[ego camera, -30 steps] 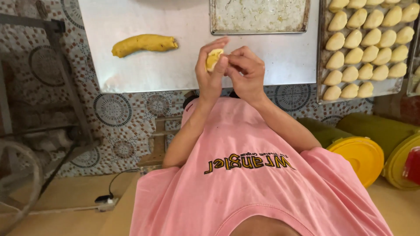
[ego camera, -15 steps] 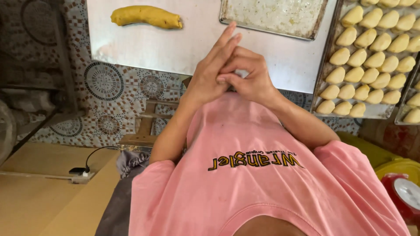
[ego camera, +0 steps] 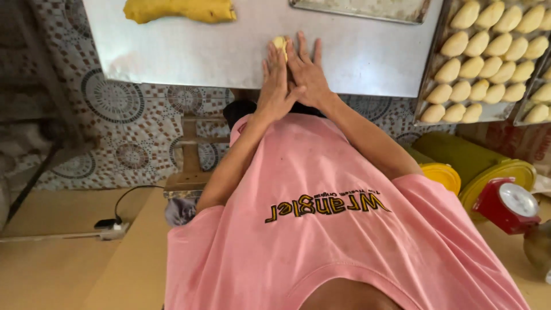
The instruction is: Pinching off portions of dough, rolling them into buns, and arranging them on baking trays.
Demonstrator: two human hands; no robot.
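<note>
Overhead, a steel tabletop [ego camera: 189, 54] carries the work, seen from the head camera above a person in a pink shirt. Left to right: a long log of yellow dough [ego camera: 179, 10] lies at the tabletop's far left edge, uncut along the length that shows and well apart from the hands. Near the middle of the near edge, the left hand [ego camera: 276, 86] and right hand [ego camera: 307, 73] are pressed flat, palm to palm, fingers extended, with a small piece of dough [ego camera: 279, 43] clamped between the fingertips; neither hand is curled into a fist, and both touch only this piece, just above the tabletop. Beyond them, at the far edge, a shallow metal pan [ego camera: 367, 10] shows only its near rim; its contents cannot be told. At the right edge, a baking tray [ego camera: 427, 92] holds rows of pale, shaped dough pieces [ego camera: 479, 49], closely packed and nearly filling the visible part. A second tray [ego camera: 528, 115] overlaps its right side, with a few like pieces.

Progress, as judged: many pieces are already formed and trayed, one is in shaping, and the log remains to be portioned. Below the tabletop stand yellow-lidded tubs [ego camera: 505, 172] and a red dial scale [ego camera: 508, 204].
</note>
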